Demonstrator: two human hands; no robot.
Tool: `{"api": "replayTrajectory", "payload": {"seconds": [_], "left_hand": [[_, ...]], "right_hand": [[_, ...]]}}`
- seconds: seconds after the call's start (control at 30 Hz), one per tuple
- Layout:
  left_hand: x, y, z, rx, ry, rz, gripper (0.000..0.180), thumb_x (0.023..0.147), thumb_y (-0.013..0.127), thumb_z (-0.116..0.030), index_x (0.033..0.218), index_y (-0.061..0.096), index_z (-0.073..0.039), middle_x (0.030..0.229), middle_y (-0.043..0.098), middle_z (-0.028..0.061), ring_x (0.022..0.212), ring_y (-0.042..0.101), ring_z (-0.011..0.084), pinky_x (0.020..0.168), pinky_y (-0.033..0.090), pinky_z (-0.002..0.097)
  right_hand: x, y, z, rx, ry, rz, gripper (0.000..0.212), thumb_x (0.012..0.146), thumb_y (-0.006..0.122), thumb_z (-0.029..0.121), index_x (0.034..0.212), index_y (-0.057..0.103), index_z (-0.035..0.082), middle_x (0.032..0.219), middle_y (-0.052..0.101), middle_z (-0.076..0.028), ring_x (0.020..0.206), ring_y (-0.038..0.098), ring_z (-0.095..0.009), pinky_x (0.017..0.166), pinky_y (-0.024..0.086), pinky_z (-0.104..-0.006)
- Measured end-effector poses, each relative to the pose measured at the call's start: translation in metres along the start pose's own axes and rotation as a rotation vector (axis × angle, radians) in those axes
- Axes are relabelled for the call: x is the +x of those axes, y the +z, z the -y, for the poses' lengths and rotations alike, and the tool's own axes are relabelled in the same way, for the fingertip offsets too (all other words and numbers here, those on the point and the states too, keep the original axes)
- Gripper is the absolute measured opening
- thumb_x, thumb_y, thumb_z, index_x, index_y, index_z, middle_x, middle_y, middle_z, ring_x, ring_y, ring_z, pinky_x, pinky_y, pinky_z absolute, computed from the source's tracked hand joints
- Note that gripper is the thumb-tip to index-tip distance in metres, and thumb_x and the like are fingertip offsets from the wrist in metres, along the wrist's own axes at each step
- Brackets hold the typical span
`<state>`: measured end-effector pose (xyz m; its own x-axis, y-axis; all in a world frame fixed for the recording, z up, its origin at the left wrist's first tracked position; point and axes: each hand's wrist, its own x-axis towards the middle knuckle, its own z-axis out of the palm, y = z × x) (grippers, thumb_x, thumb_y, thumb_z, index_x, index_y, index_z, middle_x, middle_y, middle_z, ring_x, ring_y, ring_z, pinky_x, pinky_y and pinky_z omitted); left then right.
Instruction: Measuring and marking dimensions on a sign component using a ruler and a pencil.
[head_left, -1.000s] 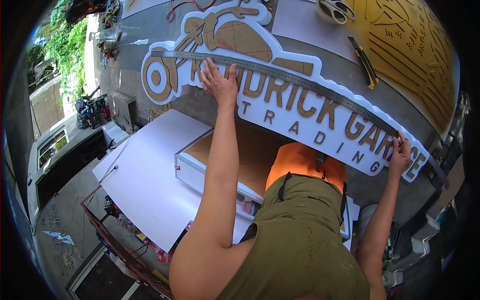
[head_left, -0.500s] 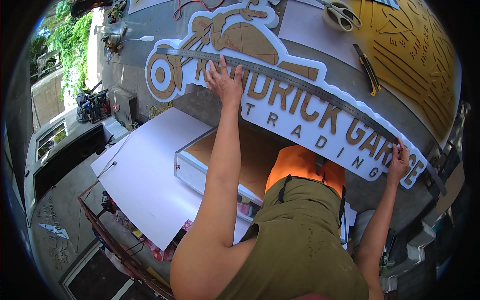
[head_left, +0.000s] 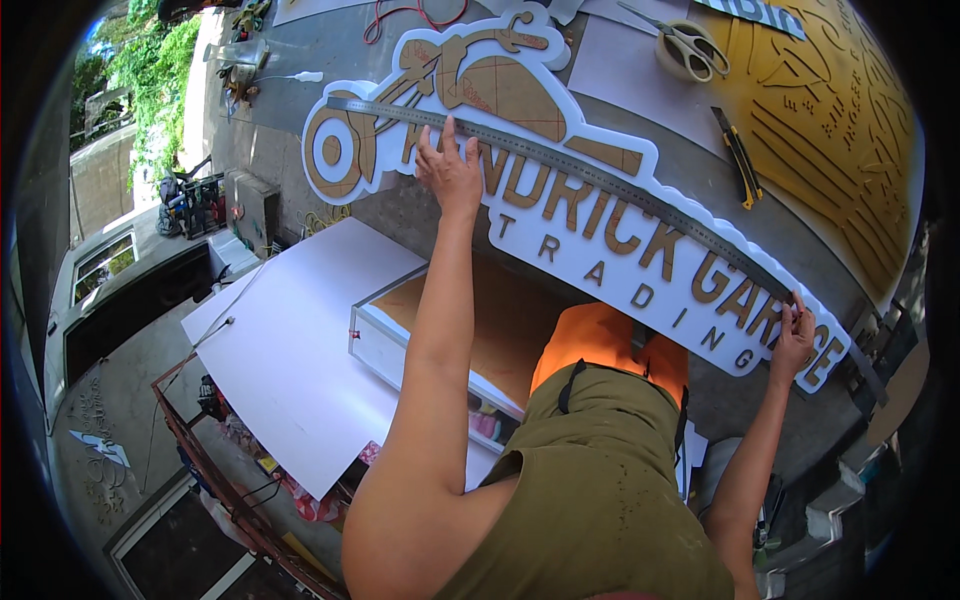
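A long steel ruler (head_left: pixel 620 190) lies slantwise across a white sign (head_left: pixel 612 243) that carries brown wooden letters and a motorcycle shape. The sign rests on a grey worktop. My left hand (head_left: pixel 450 168) presses down on the ruler near the motorcycle shape, fingers spread over the edge. My right hand (head_left: pixel 795 335) grips the ruler close to its lower right end, at the last letters. Both arms are stretched out from my olive-clad body at the bottom.
Scissors (head_left: pixel 690 45) and a yellow utility knife (head_left: pixel 740 155) lie above the sign. A yellow sheet with cut patterns (head_left: pixel 840 130) is at the right. A large white board (head_left: pixel 300 350) and a shallow brown-bottomed box (head_left: pixel 490 320) sit below the worktop's edge.
Both hands stay on the ruler. The ruler's left end has swung slightly up over the motorcycle wheel, and the view has shifted a little.
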<state>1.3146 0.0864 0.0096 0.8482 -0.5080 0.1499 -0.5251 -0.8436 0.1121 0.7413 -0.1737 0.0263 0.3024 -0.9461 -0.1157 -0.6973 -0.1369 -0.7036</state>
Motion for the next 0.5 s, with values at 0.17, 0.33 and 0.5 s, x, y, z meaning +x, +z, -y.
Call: {"api": "replayTrajectory", "payload": {"seconds": [0.17, 0.33, 0.5], "left_hand": [[0.020, -0.004, 0.011, -0.094, 0.076, 0.007, 0.052, 0.096, 0.068, -0.041, 0.145, 0.056, -0.029, 0.147, 0.041, 0.0192, 0.135, 0.039, 0.0398, 0.110, 0.033, 0.0561], [0.024, -0.005, 0.010, -0.115, 0.075, 0.023, 0.048, 0.095, 0.070, -0.041, 0.140, 0.061, -0.028, 0.144, 0.045, 0.0194, 0.135, 0.040, 0.0401, 0.109, 0.036, 0.0533], [0.021, -0.004, 0.008, -0.095, 0.074, 0.001, 0.048, 0.095, 0.070, -0.039, 0.140, 0.059, -0.027, 0.146, 0.042, 0.0160, 0.132, 0.042, 0.0399, 0.107, 0.038, 0.0536]], "right_hand": [[0.000, -0.001, -0.001, -0.013, 0.012, 0.004, 0.036, 0.099, 0.068, 0.009, 0.135, 0.069, 0.013, 0.090, 0.048, 0.004, 0.072, 0.036, -0.008, 0.064, 0.035, -0.0227], [0.001, 0.000, -0.002, -0.012, 0.007, -0.003, 0.036, 0.099, 0.069, 0.010, 0.134, 0.069, 0.013, 0.090, 0.049, 0.004, 0.072, 0.037, -0.008, 0.064, 0.035, -0.0228], [0.001, 0.000, -0.006, -0.026, -0.012, -0.006, 0.036, 0.098, 0.070, 0.009, 0.133, 0.070, 0.013, 0.091, 0.051, 0.004, 0.072, 0.039, -0.007, 0.064, 0.036, -0.0228]]}}
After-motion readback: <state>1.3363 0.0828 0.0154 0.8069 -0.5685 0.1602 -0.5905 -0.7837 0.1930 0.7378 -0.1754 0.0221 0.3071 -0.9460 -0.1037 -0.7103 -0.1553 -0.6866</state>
